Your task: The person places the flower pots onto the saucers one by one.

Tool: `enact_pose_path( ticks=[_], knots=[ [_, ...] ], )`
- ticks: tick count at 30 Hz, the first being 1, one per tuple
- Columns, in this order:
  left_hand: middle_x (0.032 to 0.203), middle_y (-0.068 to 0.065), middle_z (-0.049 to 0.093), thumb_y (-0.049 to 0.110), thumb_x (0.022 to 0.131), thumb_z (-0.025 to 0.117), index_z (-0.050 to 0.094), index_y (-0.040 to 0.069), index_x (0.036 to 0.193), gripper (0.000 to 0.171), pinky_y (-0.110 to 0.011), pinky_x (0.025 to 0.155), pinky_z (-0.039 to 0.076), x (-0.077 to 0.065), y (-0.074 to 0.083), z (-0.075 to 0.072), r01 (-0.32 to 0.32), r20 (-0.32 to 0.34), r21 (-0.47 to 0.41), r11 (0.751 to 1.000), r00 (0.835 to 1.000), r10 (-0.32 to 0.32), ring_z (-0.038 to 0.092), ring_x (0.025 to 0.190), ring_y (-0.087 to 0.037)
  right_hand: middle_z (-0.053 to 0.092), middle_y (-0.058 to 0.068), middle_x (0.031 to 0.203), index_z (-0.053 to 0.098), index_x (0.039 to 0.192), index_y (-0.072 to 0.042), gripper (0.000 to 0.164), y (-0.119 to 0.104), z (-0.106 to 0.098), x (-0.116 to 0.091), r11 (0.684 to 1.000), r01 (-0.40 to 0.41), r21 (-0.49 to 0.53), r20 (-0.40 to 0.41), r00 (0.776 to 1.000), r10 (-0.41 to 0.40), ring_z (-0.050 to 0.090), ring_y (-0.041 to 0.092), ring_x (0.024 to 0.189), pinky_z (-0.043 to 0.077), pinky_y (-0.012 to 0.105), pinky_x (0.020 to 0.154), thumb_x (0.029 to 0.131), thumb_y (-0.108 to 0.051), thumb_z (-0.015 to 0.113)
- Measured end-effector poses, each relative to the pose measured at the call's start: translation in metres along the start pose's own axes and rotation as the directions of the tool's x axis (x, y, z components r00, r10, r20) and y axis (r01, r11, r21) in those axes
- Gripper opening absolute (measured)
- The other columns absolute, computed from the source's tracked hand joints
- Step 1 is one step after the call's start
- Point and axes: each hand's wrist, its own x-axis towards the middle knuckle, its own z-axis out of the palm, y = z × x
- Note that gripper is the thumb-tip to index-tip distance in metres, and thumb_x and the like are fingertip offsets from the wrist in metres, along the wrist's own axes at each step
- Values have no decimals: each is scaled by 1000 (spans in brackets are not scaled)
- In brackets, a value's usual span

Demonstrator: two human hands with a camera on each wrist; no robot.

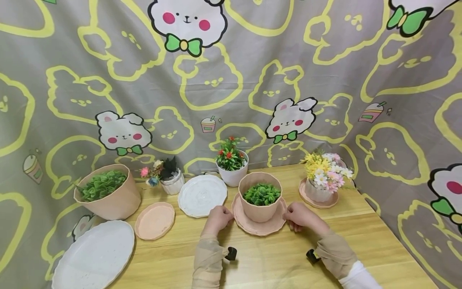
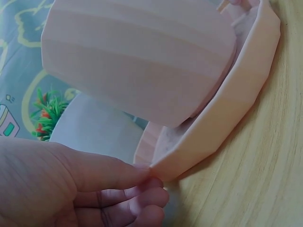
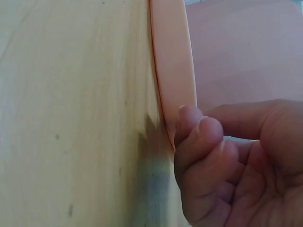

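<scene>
A pink flowerpot (image 1: 260,210) with a green leafy plant (image 1: 262,194) stands upright in a pink saucer (image 1: 252,228) on the table. My left hand (image 1: 218,218) pinches the saucer's left rim between thumb and fingers. On the opposite side, my right hand (image 1: 301,216) pinches the right rim. In the left wrist view the left hand (image 2: 90,184) has its thumb on the edge of the saucer (image 2: 227,118), close below the pot (image 2: 142,61). The right wrist view shows curled fingers of the right hand (image 3: 222,165) at the saucer's wall (image 3: 174,56).
Behind the pot stands a white pot with red flowers (image 1: 232,174). A flower pot on a pink saucer (image 1: 317,188) is at right. To the left are a white saucer (image 1: 203,196), a small pink saucer (image 1: 155,220), a large planter (image 1: 119,200) and a big white tray (image 1: 94,257).
</scene>
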Motion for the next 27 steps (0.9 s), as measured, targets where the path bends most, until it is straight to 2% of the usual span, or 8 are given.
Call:
enact_pose_path(
  ticks=[6, 12, 17, 22, 27],
  knots=[
    [55, -1, 57, 8, 84, 60, 68, 1, 73, 15, -21, 47, 39, 2, 2, 5, -7, -22, -4, 1000, 1000, 7, 46, 49, -10, 54, 0, 47, 58, 65, -4, 30, 2, -2, 0, 999, -33, 27, 4, 999, 33, 48, 7, 36, 44, 22, 38, 94, -12, 56],
    [52, 5, 51, 7, 84, 60, 67, 0, 71, 17, -21, 48, 37, 3, 5, 17, -63, -76, 3, 998, 995, 63, 44, 49, -10, 55, 1, 48, 59, 65, -3, 31, 10, -5, 0, 997, -47, 52, -18, 999, 48, 49, 8, 37, 43, 21, 39, 94, -11, 53],
    [58, 0, 56, 7, 84, 62, 67, 2, 70, 15, -23, 50, 37, 5, 9, 25, -94, -119, 27, 995, 988, 96, 45, 53, -11, 56, 1, 49, 59, 64, -3, 31, 16, -7, 3, 998, -46, 53, -33, 998, 48, 49, 8, 38, 43, 21, 40, 93, -11, 52],
    [68, -4, 62, 6, 82, 65, 70, 2, 76, 9, -23, 54, 40, 7, 16, 33, -118, -140, 22, 993, 983, 120, 47, 59, -10, 56, 2, 50, 60, 64, -3, 32, 20, -9, 6, 996, -60, 69, -69, 996, 64, 49, 8, 38, 43, 21, 40, 94, -11, 51],
    [58, -1, 48, 2, 83, 59, 64, 1, 71, 13, -24, 50, 34, 7, 23, 43, -154, -148, 29, 988, 977, 157, 41, 54, -13, 57, 3, 51, 61, 69, -1, 29, 24, -10, 10, 987, -68, 143, -117, 989, 85, 51, 9, 39, 48, 24, 42, 95, -10, 51]
  ],
)
